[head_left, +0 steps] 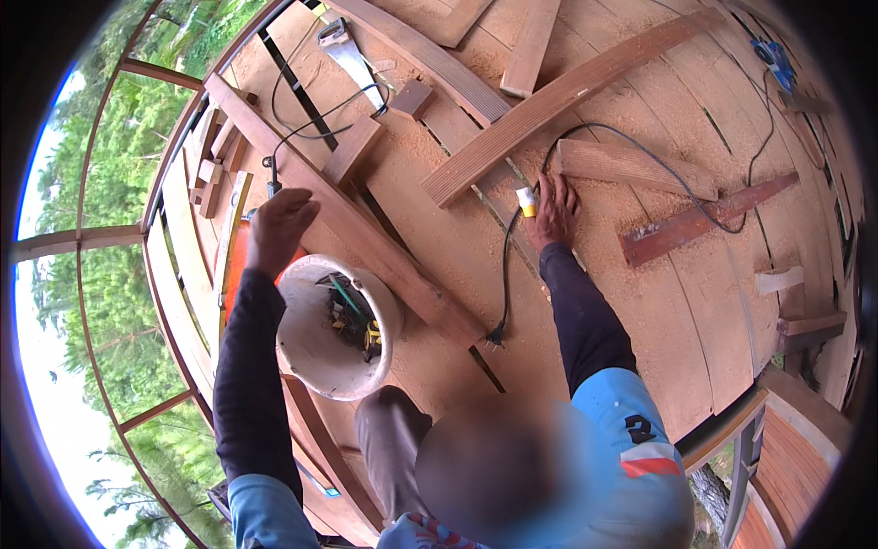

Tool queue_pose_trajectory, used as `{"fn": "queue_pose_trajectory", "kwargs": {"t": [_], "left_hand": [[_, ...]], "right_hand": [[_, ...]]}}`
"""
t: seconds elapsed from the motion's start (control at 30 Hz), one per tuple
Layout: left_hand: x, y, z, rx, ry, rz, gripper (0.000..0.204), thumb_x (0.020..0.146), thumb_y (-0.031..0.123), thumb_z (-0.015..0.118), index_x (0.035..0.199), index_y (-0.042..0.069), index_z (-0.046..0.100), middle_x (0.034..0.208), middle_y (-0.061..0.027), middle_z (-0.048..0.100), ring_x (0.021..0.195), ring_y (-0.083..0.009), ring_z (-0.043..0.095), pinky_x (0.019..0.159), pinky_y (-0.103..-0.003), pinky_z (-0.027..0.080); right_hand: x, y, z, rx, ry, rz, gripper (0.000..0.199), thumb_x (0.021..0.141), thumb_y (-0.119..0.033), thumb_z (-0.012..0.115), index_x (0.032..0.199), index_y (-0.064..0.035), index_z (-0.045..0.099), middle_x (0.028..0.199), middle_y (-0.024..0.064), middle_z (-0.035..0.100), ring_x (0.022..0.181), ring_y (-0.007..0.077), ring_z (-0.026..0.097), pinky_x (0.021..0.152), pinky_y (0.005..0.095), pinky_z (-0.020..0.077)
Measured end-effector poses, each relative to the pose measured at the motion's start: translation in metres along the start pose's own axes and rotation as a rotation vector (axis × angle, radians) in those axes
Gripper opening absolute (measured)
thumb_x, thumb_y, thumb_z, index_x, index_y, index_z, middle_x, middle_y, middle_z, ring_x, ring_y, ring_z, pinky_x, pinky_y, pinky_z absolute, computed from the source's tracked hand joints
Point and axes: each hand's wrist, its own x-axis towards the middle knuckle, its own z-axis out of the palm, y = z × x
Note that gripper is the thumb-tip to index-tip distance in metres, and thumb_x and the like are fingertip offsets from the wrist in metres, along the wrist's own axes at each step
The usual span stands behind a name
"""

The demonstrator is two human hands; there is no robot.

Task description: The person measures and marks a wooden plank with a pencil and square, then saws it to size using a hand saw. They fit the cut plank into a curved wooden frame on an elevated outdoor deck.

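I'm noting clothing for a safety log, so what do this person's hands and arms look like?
The left hand and right hand are gloveless. Dark sleeves reach the wrists, under light blue sleeves; the right one bears a black mark and white-and-red band.

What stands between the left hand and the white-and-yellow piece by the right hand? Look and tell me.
The long beam lies across the way, between the left hand and the white-and-yellow piece. Nothing else visible stands up between them.
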Motion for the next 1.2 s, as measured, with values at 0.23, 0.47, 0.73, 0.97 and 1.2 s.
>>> {"fn": "queue_pose_trajectory", "kwargs": {"t": [0.23, 0.47, 0.73, 0.97, 1.2], "left_hand": [[0.176, 0.003, 0.099, 0.395, -0.067, 0.019, 0.038, 0.086, 0.040, 0.070, 0.106, 0.009, 0.073, 0.098, -0.0193, 0.074, 0.098, -0.0373, 0.071, 0.086, -0.047, 0.054], [0.282, -0.041, 0.197, 0.391, -0.055, 0.013, 0.027, 0.090, 0.020, 0.060, 0.113, 0.012, 0.071, 0.116, -0.0182, 0.070, 0.113, -0.0360, 0.065, 0.095, -0.047, 0.051], [0.340, -0.100, 0.224, 0.418, -0.125, 0.210, 0.035, 0.087, 0.011, 0.055, 0.111, 0.019, 0.078, 0.113, -0.0102, 0.069, 0.112, -0.0312, 0.065, 0.097, -0.042, 0.050], [0.368, -0.103, 0.199, 0.541, -0.245, 0.203, 0.023, 0.089, 0.027, 0.063, 0.104, 0.015, 0.076, 0.106, -0.0110, 0.072, 0.105, -0.0318, 0.068, 0.089, -0.046, 0.053], [0.361, -0.113, 0.186, 0.801, -0.253, -0.007, 0.043, 0.087, 0.053, 0.067, 0.095, 0.012, 0.077, 0.097, -0.0153, 0.073, 0.098, -0.0339, 0.070, 0.083, -0.048, 0.053]], "right_hand": [[0.006, 0.002, 0.000, -0.031, -0.079, 0.063, 0.067, 0.089, -0.038, 0.068, 0.148, -0.0189, 0.044, 0.153, 0.0124, 0.041, 0.144, 0.0342, 0.035, 0.119, 0.0528, 0.0249], [0.014, -0.005, -0.011, -0.040, -0.191, 0.108, 0.078, 0.081, -0.030, 0.076, 0.150, -0.0181, 0.041, 0.154, 0.0118, 0.037, 0.145, 0.0357, 0.032, 0.119, 0.0558, 0.0223], [0.020, -0.009, -0.011, -0.013, -0.226, 0.126, 0.088, 0.075, -0.026, 0.081, 0.151, -0.0177, 0.037, 0.156, 0.0115, 0.034, 0.146, 0.0368, 0.028, 0.119, 0.0578, 0.0189], [0.019, -0.005, 0.000, -0.068, -0.246, 0.101, 0.093, 0.074, -0.034, 0.083, 0.152, -0.0173, 0.036, 0.156, 0.0147, 0.032, 0.146, 0.0387, 0.027, 0.120, 0.0577, 0.0168], [0.020, -0.004, 0.002, -0.088, -0.205, 0.072, 0.089, 0.077, -0.036, 0.081, 0.151, -0.0156, 0.036, 0.156, 0.0150, 0.032, 0.146, 0.0393, 0.026, 0.119, 0.0578, 0.0182]]}}
